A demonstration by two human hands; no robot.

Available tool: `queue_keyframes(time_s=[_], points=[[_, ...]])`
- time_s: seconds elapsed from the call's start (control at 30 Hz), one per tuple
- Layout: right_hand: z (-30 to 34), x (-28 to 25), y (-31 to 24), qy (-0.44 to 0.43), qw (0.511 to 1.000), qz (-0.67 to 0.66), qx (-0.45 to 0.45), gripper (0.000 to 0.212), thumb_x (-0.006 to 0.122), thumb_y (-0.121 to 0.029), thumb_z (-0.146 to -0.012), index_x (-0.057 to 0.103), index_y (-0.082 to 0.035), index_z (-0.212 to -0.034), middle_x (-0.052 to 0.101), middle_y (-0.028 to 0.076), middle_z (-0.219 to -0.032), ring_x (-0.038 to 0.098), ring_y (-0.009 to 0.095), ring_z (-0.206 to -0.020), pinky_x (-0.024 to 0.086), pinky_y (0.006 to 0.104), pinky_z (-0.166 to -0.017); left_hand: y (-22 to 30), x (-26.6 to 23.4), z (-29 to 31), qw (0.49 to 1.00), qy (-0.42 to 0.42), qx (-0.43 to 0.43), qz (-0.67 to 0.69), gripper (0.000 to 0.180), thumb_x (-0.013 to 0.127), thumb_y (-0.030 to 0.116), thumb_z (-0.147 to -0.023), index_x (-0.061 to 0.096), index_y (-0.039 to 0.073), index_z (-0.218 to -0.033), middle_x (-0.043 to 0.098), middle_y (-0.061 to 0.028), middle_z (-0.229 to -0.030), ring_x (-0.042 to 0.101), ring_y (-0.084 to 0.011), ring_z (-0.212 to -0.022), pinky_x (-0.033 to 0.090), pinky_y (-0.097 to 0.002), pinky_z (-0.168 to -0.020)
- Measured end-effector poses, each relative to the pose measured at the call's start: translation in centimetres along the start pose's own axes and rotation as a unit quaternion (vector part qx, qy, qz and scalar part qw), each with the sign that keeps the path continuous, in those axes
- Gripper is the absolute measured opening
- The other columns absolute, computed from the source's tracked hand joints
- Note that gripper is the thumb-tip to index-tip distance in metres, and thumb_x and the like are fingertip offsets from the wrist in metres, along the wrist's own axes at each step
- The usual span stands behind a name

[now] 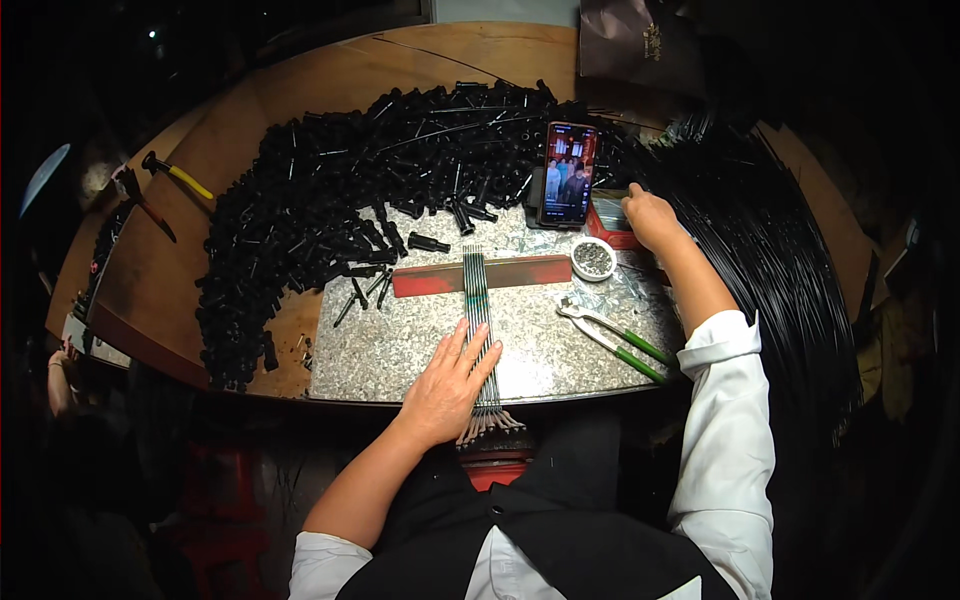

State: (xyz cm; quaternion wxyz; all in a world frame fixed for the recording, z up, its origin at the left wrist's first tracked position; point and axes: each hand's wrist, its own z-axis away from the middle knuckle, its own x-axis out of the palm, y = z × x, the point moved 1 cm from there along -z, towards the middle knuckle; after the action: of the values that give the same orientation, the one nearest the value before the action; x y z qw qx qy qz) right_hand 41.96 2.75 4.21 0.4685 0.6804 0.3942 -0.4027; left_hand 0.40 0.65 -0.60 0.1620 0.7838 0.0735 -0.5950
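My left hand lies with its fingers stretched out over a row of thin dark metal rods. The rods lie side by side across a red wooden bar on a speckled stone slab, and their pale, bent ends hang past the near edge. Out to the right, my right hand is closed beside a red tray, near a large sheaf of long black rods. Its fingertips are small in the picture, and I cannot make out what they hold.
Green-handled pincers and a white cup of small metal pieces rest on the slab. A propped phone stands behind them. Black tubular parts are heaped at the back and left. A yellow-handled hammer lies far left; another person's hand shows there.
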Motion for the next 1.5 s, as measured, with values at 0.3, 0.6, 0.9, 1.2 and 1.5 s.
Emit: queue_keyframes(time_s=[0.3,0.6,0.9,1.2,1.5], points=[[2.1,-2.6,-0.9,0.046,0.997,0.063,0.019,0.011,0.056,-0.004,-0.078,0.063,-0.001,-0.086,0.058,0.014,-0.098,0.062,0.028,-0.090,0.055,0.0354,-0.073,0.0,-0.1,-0.3,1.000,0.002,0.001,0.015,0.066,0.055,0.002,-0.074,0.040,0.005,-0.138,0.031,-0.0228,-0.145,0.027,-0.0430,-0.136,0.027,-0.0508,-0.110],[2.0,-5.7,-12.5,0.107,0.958,-0.200,-0.177,0.017,0.050,-0.002,-0.078,0.056,-0.004,-0.094,0.055,0.013,-0.089,0.059,0.031,-0.090,0.051,0.0414,-0.072,0.1,-0.3,-0.1,1.000,0.016,0.003,0.007,0.061,0.053,0.002,-0.077,0.041,0.004,-0.137,0.033,-0.0228,-0.144,0.028,-0.0432,-0.135,0.028,-0.0511,-0.109],[1.2,-3.1,-15.9,0.107,0.952,-0.213,-0.194,0.014,0.051,-0.009,-0.081,0.059,-0.004,-0.092,0.056,0.014,-0.090,0.060,0.031,-0.088,0.051,0.0415,-0.073,-0.2,0.2,0.0,1.000,0.023,0.010,-0.019,0.055,0.055,0.019,-0.085,0.042,0.004,-0.136,0.034,-0.0234,-0.143,0.029,-0.0440,-0.134,0.029,-0.0513,-0.108],[1.4,-3.4,-16.1,0.142,0.955,-0.199,-0.168,0.011,0.054,-0.007,-0.077,0.062,-0.002,-0.081,0.059,0.015,-0.087,0.062,0.030,-0.086,0.053,0.0399,-0.071,0.1,-0.3,-0.3,1.000,0.021,0.008,0.010,0.079,0.062,0.050,-0.077,0.041,0.004,-0.137,0.035,-0.0247,-0.142,0.028,-0.0454,-0.134,0.028,-0.0518,-0.109],[1.2,-3.0,-16.0,0.157,0.949,-0.205,-0.179,0.011,0.054,-0.008,-0.077,0.062,-0.002,-0.081,0.058,0.014,-0.086,0.062,0.029,-0.085,0.053,0.0396,-0.071,-0.5,0.6,-0.1,1.000,0.015,0.014,-0.020,0.087,0.068,0.056,-0.073,0.043,0.000,-0.134,0.033,-0.0252,-0.143,0.024,-0.0448,-0.136,0.026,-0.0519,-0.109]])
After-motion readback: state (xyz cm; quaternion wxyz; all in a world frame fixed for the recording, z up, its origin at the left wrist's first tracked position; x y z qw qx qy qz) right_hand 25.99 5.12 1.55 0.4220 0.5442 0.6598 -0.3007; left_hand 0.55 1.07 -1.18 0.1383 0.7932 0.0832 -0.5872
